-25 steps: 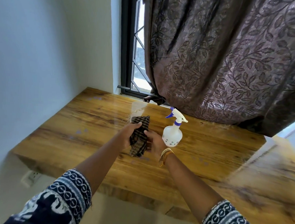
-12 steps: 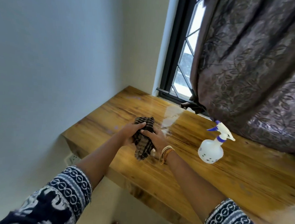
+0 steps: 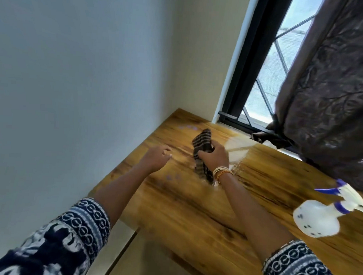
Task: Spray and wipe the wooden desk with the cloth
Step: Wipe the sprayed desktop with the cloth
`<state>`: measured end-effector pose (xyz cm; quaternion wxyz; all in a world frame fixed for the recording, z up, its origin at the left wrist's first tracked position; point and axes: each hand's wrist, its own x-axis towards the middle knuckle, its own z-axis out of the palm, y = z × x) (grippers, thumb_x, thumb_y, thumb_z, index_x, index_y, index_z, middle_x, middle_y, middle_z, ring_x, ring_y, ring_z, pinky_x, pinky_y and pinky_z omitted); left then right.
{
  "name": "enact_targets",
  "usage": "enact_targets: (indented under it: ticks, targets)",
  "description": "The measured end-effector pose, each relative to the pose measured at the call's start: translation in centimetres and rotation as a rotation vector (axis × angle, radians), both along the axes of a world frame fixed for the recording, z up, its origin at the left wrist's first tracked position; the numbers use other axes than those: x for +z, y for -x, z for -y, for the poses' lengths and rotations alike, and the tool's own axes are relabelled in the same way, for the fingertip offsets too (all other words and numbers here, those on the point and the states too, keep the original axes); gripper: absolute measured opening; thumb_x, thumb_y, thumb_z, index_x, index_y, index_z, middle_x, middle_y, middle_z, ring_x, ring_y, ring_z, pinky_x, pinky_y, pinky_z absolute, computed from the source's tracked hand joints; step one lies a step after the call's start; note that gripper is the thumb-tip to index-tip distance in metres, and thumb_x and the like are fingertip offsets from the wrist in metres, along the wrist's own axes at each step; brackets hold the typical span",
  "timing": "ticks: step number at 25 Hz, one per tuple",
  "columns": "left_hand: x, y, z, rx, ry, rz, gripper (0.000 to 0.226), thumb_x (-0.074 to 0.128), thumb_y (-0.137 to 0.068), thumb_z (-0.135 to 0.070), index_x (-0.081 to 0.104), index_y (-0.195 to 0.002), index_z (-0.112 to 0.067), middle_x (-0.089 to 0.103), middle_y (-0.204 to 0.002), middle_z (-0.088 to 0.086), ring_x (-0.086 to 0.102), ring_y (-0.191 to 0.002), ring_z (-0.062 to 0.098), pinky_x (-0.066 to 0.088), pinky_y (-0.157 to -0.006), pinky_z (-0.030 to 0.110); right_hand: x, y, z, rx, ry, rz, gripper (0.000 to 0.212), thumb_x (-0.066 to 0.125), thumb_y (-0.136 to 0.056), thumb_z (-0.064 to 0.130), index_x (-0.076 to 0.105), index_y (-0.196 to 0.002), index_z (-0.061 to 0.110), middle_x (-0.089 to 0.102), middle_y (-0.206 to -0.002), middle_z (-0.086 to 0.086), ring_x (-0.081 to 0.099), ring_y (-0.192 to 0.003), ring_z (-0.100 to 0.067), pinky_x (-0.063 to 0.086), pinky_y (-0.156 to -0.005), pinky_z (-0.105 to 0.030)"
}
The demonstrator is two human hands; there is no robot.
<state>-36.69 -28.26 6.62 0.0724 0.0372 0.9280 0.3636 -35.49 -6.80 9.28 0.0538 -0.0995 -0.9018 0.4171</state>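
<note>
I can read no text, label, brand, number or sign here. The white spray bottle (image 3: pixel 316 221) carries only small dark specks, too blurred to be letters, and the wooden desk (image 3: pixel 173 199) has no writing.

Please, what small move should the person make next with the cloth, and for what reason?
Probably lower the cloth flat onto the desk and begin wiping toward the left corner. The right hand grips it bunched, mostly lifted off the wood, while the left hand hovers open beside it. The spray bottle stands apart on the right, and small marks show near the left hand.
</note>
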Motion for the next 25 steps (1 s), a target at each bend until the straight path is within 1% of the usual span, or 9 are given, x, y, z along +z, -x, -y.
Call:
enact_targets:
  ticks: [2, 5, 7, 11, 14, 16, 18, 22, 25]
  targets:
    - [-0.9, 1.5, 0.7, -0.03, 0.036, -0.007, 0.032, 0.057, -0.095, -0.028, 0.062, -0.124, -0.016, 0.063, -0.124, 0.01, 0.059, -0.113, 0.026, 0.048, -0.093, 0.037, 0.4, 2.0, -0.2, -0.043, -0.291, -0.054, 0.057, 0.07, -0.078, 0.034, 0.056, -0.13, 0.016, 0.066, -0.115, -0.011, 0.063, -0.103, -0.032, 0.052, -0.081, -0.039]
    - [-1.9, 3.4, 1.4, -0.015, 0.08, -0.011, 0.035, 0.053, -0.097, -0.029, 0.057, -0.13, -0.018, 0.058, -0.132, 0.01, 0.056, -0.118, 0.026, 0.047, -0.096, 0.039, 0.1, 4.4, -0.3, 0.083, -0.734, 0.132, 0.063, 0.067, -0.073, 0.066, 0.058, -0.12, 0.024, 0.055, -0.12, -0.009, 0.056, -0.106, -0.03, 0.049, -0.082, -0.038]
    - [-2.5, 4.4, 1.6, -0.005, 0.109, -0.031, 0.039, 0.051, -0.099, -0.029, 0.053, -0.136, -0.017, 0.055, -0.138, 0.009, 0.054, -0.122, 0.026, 0.047, -0.097, 0.039, -1.3, 5.8, -0.3, 0.146, -0.852, 0.149, 0.067, 0.057, -0.074, 0.076, 0.06, -0.12, 0.026, 0.051, -0.123, -0.009, 0.052, -0.108, -0.028, 0.047, -0.084, -0.038]
    - [-4.2, 6.2, 1.7, 0.003, 0.19, -0.058, 0.048, 0.046, -0.102, -0.031, 0.041, -0.146, -0.015, 0.039, -0.154, 0.006, 0.044, -0.136, 0.027, 0.043, -0.106, 0.043, -5.3, 8.1, -0.8, 0.423, -0.759, 0.085, 0.056, 0.041, -0.095, 0.06, 0.038, -0.146, 0.037, 0.039, -0.149, -0.007, 0.044, -0.129, -0.03, 0.046, -0.099, -0.043]
    - [-5.7, 8.0, 1.3, -0.039, 0.266, -0.053, 0.056, 0.042, -0.103, -0.035, 0.028, -0.153, -0.016, 0.021, -0.162, 0.002, 0.023, -0.148, 0.022, 0.031, -0.115, 0.043, -8.0, 8.4, -0.7, 0.581, -0.731, 0.125, 0.054, 0.026, -0.103, 0.051, 0.018, -0.154, 0.037, 0.013, -0.164, -0.001, 0.013, -0.15, -0.025, 0.019, -0.121, -0.043]
    - [-6.5, 9.6, 1.0, -0.075, 0.334, -0.087, 0.059, 0.038, -0.103, -0.039, 0.021, -0.156, -0.017, 0.014, -0.164, 0.0, 0.011, -0.151, 0.019, 0.02, -0.12, 0.041, -8.5, 8.6, -0.7, 0.633, -0.732, 0.052, 0.052, 0.023, -0.105, 0.047, 0.015, -0.155, 0.037, 0.01, -0.164, 0.002, 0.007, -0.151, -0.022, 0.011, -0.121, -0.039]
    - [-7.3, 11.0, 1.0, -0.111, 0.41, -0.103, 0.062, 0.034, -0.103, -0.042, 0.017, -0.156, -0.016, 0.01, -0.165, 0.001, 0.007, -0.152, 0.018, 0.01, -0.122, 0.039, -8.9, 9.8, -1.8, 0.663, -0.749, 0.013, 0.05, 0.024, -0.105, 0.044, 0.017, -0.154, 0.038, 0.014, -0.163, 0.002, 0.01, -0.151, -0.023, 0.014, -0.12, -0.041]
    - [-8.8, 11.8, 1.2, -0.102, 0.489, -0.209, 0.062, 0.03, -0.103, -0.043, 0.015, -0.157, -0.017, 0.012, -0.165, 0.0, 0.008, -0.152, 0.016, 0.01, -0.123, 0.039, -9.1, 16.1, -6.4, 0.361, -0.723, 0.08, 0.051, 0.025, -0.104, 0.044, 0.023, -0.154, 0.034, 0.017, -0.163, -0.003, 0.013, -0.15, -0.028, 0.016, -0.121, -0.048]
    - [-9.4, 12.1, 1.3, -0.091, 0.495, -0.229, 0.062, 0.025, -0.101, -0.044, 0.017, -0.157, -0.019, 0.013, -0.164, -0.002, 0.01, -0.151, 0.015, 0.011, -0.122, 0.038, -9.2, 19.5, -8.2, 0.078, -0.687, 0.208, 0.052, 0.023, -0.104, 0.043, 0.02, -0.154, 0.033, 0.015, -0.163, -0.005, 0.013, -0.15, -0.027, 0.013, -0.123, -0.044]
